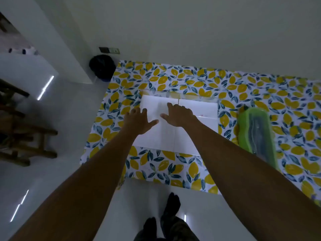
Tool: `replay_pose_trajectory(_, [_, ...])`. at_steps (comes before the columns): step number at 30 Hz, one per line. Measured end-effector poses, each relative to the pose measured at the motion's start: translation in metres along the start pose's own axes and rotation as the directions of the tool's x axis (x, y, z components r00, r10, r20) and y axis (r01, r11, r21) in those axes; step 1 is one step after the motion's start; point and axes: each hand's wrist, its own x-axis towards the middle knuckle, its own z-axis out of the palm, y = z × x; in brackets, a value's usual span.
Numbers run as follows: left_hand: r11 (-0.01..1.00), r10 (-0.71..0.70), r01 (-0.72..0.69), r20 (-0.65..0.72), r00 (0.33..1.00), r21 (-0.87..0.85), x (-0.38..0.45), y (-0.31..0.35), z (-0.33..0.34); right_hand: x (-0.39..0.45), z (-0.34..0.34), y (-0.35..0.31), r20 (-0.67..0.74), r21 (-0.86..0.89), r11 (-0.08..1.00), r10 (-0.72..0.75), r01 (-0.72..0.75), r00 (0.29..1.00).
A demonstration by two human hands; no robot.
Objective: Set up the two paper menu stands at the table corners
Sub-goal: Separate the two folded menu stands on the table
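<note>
Flat, unclosed grip: both hands [139, 120] [178, 115] on paper [205, 110].

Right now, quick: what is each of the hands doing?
Left hand: open, fingers spread over the white paper, gripping nothing.
Right hand: open, flat over the same paper.

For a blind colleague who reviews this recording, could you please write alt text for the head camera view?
Seen from above, a person's left hand and right hand lie open and flat on white paper sheets on a table with a lemon-print cloth. A green plastic container lies to the right of the sheets; a dark bin stands on the floor by the table's far left corner.
</note>
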Motion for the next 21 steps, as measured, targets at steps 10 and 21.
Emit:
replay_pose_trajectory(10, [0.999,-0.011,0.014,0.123,0.992,-0.029,-0.001,-0.031,0.049,0.002,0.06,-0.007,0.089,0.015,0.999,0.03,-0.031,0.996])
replay_pose_trajectory(21, [0.932,-0.02,0.056,0.104,0.994,-0.357,-0.011,-0.052,0.11,-0.031,0.152,-0.03,-0.044,0.081,0.98,0.187,-0.183,0.981])
